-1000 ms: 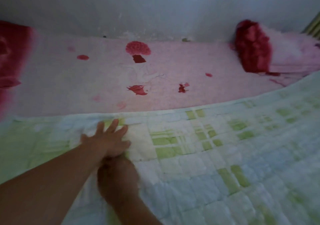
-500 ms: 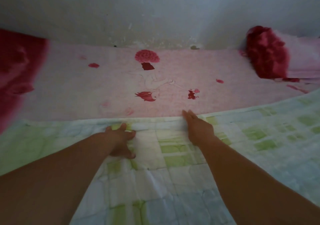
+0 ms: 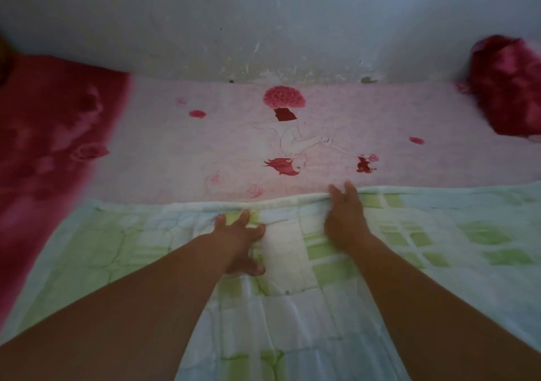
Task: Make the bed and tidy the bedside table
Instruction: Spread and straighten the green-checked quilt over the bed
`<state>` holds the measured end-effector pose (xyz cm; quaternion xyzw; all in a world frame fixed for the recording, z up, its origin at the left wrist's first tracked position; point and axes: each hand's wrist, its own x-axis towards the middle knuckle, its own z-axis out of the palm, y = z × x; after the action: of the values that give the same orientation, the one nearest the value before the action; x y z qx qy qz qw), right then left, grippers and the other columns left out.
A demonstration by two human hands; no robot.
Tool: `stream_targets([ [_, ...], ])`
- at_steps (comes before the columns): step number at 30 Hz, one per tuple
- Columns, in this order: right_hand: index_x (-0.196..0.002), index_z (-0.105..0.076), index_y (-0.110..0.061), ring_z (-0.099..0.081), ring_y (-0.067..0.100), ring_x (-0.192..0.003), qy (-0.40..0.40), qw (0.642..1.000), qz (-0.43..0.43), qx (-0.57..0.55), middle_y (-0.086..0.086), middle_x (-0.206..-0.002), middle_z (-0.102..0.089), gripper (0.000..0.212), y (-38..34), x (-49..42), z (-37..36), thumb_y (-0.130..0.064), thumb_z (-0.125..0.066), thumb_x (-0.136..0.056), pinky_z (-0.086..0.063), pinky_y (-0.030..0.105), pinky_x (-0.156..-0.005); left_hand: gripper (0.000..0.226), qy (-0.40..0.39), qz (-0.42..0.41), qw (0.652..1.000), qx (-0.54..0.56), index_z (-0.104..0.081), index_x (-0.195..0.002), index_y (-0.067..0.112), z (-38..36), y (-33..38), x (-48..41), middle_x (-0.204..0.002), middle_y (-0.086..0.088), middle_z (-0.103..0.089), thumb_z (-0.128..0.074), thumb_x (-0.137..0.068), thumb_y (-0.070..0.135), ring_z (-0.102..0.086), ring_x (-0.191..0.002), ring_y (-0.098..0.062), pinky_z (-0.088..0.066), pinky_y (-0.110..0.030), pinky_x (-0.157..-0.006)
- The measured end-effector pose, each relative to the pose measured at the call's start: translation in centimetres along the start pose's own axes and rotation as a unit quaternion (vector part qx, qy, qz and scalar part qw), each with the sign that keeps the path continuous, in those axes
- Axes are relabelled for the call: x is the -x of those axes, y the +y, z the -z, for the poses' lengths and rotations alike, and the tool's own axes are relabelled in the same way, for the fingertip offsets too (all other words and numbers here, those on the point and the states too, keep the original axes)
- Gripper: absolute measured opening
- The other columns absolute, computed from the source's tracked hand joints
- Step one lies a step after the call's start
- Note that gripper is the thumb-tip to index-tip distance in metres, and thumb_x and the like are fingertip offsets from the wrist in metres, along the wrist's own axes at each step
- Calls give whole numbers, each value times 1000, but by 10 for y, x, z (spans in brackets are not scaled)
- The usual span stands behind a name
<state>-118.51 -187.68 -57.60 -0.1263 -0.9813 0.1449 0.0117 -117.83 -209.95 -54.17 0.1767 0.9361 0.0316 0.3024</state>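
A quilt point(image 3: 439, 234) of pale green, white and light-blue quilted squares covers the near side, its far edge running across the sheet point(image 3: 175, 152). The left hand point(image 3: 238, 241) lies flat on it just short of that edge, fingers spread. The right hand point(image 3: 345, 222) presses on the edge itself, fingers straight and close together; the hem puckers between the hands. Beyond, the sheet is pink with red roses, a red bundle point(image 3: 503, 87) far right.
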Motion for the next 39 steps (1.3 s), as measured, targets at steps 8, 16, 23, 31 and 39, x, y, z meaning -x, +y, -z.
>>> stream_targets([
  [8, -151, 9, -34, 21, 27, -145, -105, 988, 55, 99, -5, -159, 21, 72, -23, 14, -28, -69, -5, -90, 11, 58, -114, 90, 14, -2, 1000, 3, -5, -151, 39, -11, -7, -12, -159, 3, 18, -61, -83, 57, 16, -142, -46, -6, -58, -116],
  [16, -153, 6, -29, 14, 28, -147, -15, 993, 67, 100, 1, -160, 14, 96, -40, 55, -40, -74, 26, -71, 10, 50, -117, 95, 22, -6, 1000, 9, -4, -147, 50, -26, -18, -34, -158, 9, 21, -60, -72, 68, 22, -142, -40, -9, -66, -111],
  [23, -151, -22, -13, -11, 38, -146, 47, 995, 57, 63, 11, -160, -9, 70, -74, 75, -48, -56, -6, -97, 0, 53, -115, 76, 38, 13, 999, 32, -8, -145, 54, -20, -9, -13, -157, 18, 21, -57, -87, 53, 19, -145, -33, -8, -77, -102],
  [31, -139, -50, -10, -31, 39, -140, 50, 990, 102, 86, 16, -150, -38, 70, -82, 132, -68, -50, -12, -96, -23, 56, -111, 59, 106, -10, 994, 40, -3, -150, 42, -36, -22, 0, -158, 14, 20, -32, -99, 45, 22, -145, -27, 9, -65, -109],
  [39, -145, -41, -18, -27, 36, -142, 45, 990, 92, 101, 13, -153, -33, 67, -86, 137, -66, -55, -25, -92, -17, 53, -114, 85, 271, 59, 958, -71, 1, -153, 25, -69, -122, 43, -160, 7, 13, 12, -78, 62, 17, -146, -10, 12, -37, -118],
])
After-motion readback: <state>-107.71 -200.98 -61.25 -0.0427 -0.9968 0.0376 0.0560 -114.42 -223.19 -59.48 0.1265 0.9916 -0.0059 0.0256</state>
